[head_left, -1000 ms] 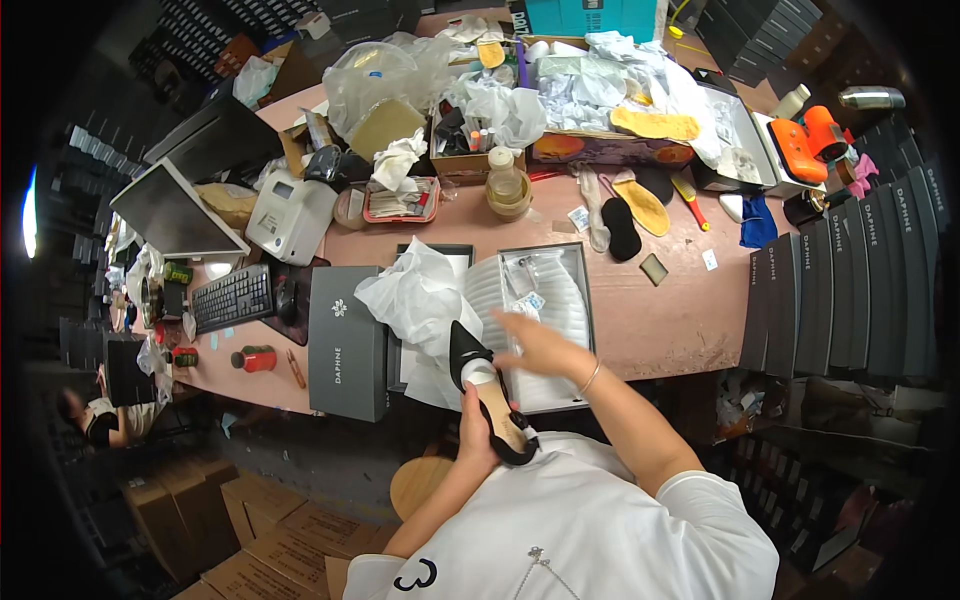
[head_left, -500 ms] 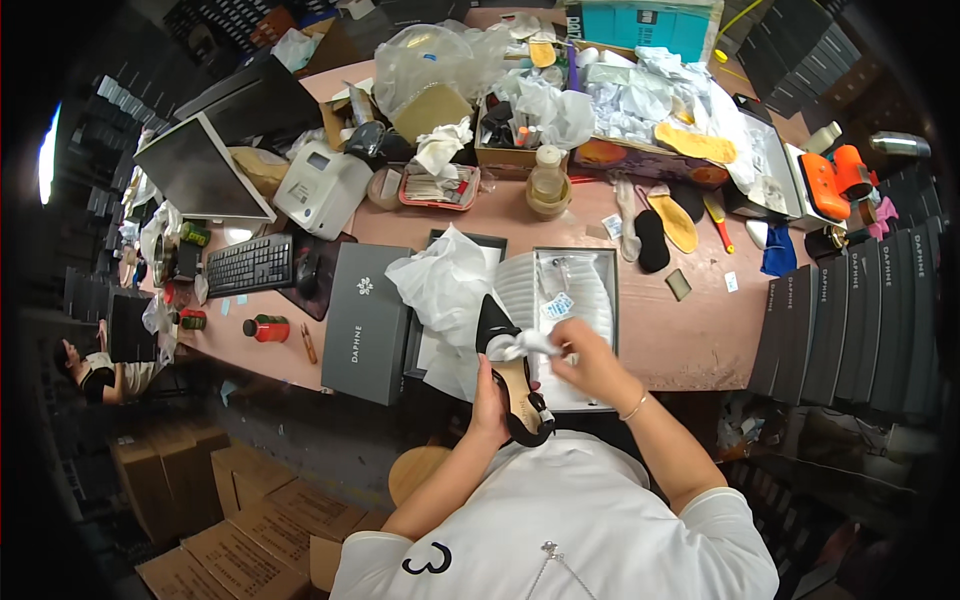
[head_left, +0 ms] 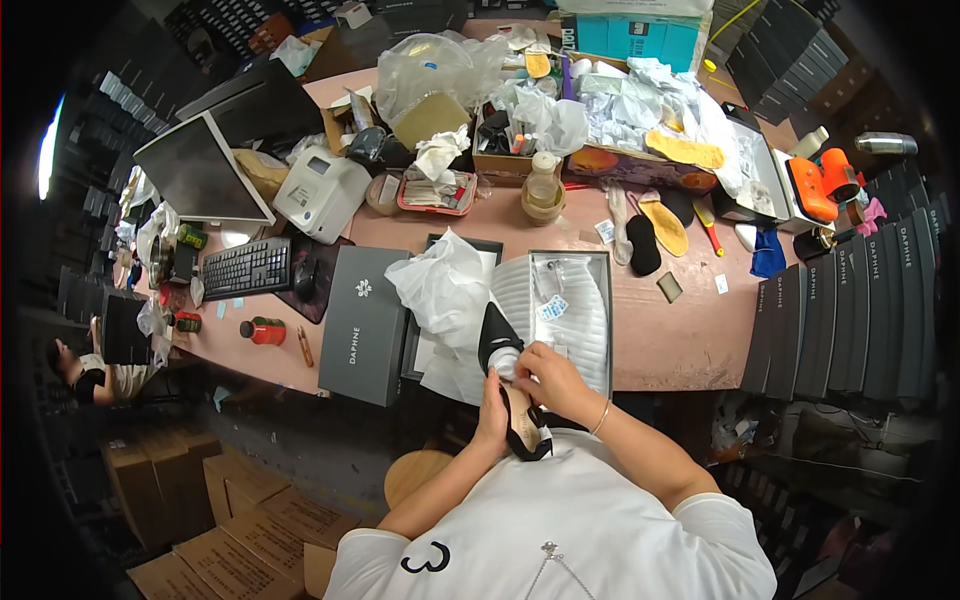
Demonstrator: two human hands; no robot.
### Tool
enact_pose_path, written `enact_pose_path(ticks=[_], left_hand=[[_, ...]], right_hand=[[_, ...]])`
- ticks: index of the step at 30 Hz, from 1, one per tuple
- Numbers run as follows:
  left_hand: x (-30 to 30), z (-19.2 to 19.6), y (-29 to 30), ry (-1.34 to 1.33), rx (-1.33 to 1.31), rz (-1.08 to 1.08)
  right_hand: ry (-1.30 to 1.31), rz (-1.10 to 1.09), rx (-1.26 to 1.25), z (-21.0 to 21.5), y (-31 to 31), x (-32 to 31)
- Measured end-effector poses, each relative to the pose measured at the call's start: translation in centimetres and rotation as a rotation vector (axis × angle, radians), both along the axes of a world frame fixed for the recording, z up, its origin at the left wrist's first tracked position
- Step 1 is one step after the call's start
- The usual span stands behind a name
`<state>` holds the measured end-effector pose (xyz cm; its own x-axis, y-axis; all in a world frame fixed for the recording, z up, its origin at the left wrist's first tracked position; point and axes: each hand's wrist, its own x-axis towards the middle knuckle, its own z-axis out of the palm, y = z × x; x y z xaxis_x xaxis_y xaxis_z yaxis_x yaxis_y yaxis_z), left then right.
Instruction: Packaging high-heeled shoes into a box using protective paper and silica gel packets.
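Observation:
A black pointed shoe (head_left: 492, 328) with a pale insole is held toe-away in front of me, its sole side cupped by my left hand (head_left: 489, 418). My right hand (head_left: 556, 383) is closed with its fingertips at the shoe's opening. They press on a white wad of stuffing (head_left: 504, 361), which sits partly inside the toe. Just beyond lies an open grey shoebox (head_left: 609, 320) lined with a ribbed white foam sheet (head_left: 585, 345). Crumpled white tissue paper (head_left: 440, 285) spreads over the box part to its left.
Left of these lies a grey lidded shoebox (head_left: 362, 325), then a keyboard (head_left: 247, 268), a monitor (head_left: 205, 170) and a red bottle (head_left: 263, 331). Insoles (head_left: 663, 224) and boxes of crumpled paper (head_left: 640, 95) fill the back. Grey shoeboxes (head_left: 845, 320) line the right side.
My right hand has come down and left toward the shoe. The white wad, which stretched out of the shoe before, is now bunched into the toe opening.

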<state>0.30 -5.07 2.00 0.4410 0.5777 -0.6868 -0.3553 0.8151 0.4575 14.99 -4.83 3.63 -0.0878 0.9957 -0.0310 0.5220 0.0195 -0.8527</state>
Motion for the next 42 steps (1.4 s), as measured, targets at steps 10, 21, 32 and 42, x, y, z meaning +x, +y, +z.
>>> enact_pose_path(ticks=[10,21,32,42], left_hand=[[1.2,0.3,-0.5,-0.008,0.176,-0.226],[-2.3,6.2,8.0,0.002,0.705,-0.213],[0.8,-1.0,7.9,-1.214,-0.091,0.043],[3.2,1.5,6.1,-1.462,-0.41,0.057]], right_hand=[[0.186,-0.19,-0.076,-0.8,2.0,0.5],[0.538,-0.01,-0.161,6.2,1.0,4.5],[0.536,0.103,-0.206,5.8,-4.9,-0.2],[0.419,0.136,-0.084,6.2,-4.9,-0.9]])
